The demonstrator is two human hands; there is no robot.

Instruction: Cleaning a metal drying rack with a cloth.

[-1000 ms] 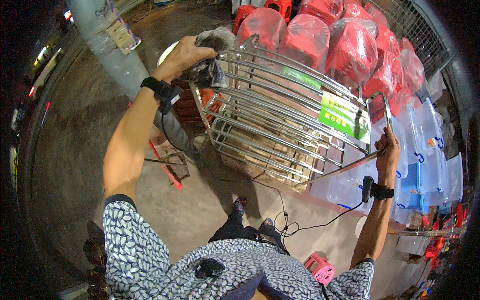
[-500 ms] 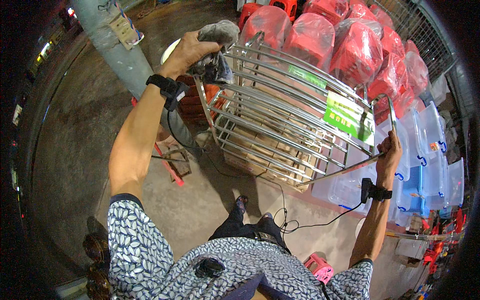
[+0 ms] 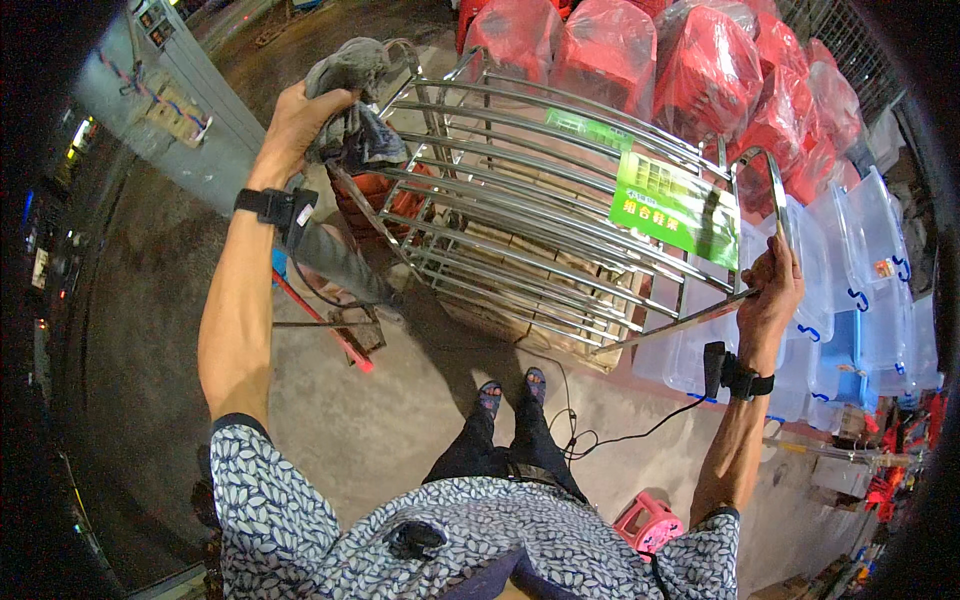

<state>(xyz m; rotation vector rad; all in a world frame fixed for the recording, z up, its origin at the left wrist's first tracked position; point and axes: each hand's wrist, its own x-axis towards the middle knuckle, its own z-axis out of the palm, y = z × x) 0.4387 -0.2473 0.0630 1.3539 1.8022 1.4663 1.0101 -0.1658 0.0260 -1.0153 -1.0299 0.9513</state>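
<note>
A shiny metal shoe rack (image 3: pixel 520 178) of curved bars hangs tilted in front of me, between my two hands. My left hand (image 3: pixel 300 125) is closed on a bunched dark grey cloth (image 3: pixel 350 95), which lies against the rack's upper left end. Around the end frame at the rack's right side, the fingers of my right hand (image 3: pixel 772 285) are wrapped. A green and white card label (image 3: pixel 676 207) is fixed to the bars near that hand. The cloth hides part of the left end frame and my left fingertips.
Behind the rack, red plastic stools (image 3: pixel 705 75) stand stacked in clear wrap. Clear plastic boxes (image 3: pixel 850 245) are piled at the right, and cartons (image 3: pixel 500 310) sit below. A grey post (image 3: pixel 190 120) rises at left. A black cable (image 3: pixel 640 450) trails near a pink stool (image 3: pixel 648 522).
My left hand and the cloth have shifted left in the picture, and the rack's left end has moved left with them. My right hand keeps its hold. Both feet now show more fully.
</note>
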